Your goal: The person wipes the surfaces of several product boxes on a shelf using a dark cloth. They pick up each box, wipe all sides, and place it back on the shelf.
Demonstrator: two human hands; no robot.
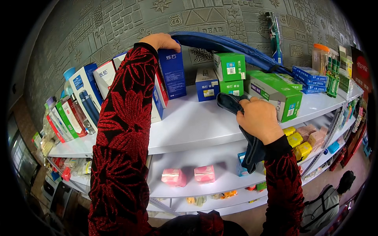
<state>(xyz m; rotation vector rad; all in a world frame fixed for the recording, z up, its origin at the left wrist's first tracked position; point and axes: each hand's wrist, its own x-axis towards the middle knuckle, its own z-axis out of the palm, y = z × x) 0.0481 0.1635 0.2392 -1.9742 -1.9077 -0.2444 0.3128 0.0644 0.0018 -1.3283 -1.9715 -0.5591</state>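
My left hand (161, 41) is curled over the top of a tall blue cardboard box (173, 73) that stands upright on the white top shelf (189, 124). In my right hand (260, 118) is a dark blue cloth (251, 144), bunched at the fingers and hanging over the shelf's front edge. A large green box (273, 91) lies just beyond that hand. To its left are a small blue-and-grey box (206, 88) and two stacked green boxes (229, 67). A long blue fabric case (221, 44) stretches behind them along the wall.
Bottle boxes (85, 88) stand in a row at left. Flat blue boxes (308, 78) and an orange-lidded jar (320, 57) are at right. Below are pink tissue packs (203, 174) and yellow packs (295, 140). A person (324, 203) is at lower right.
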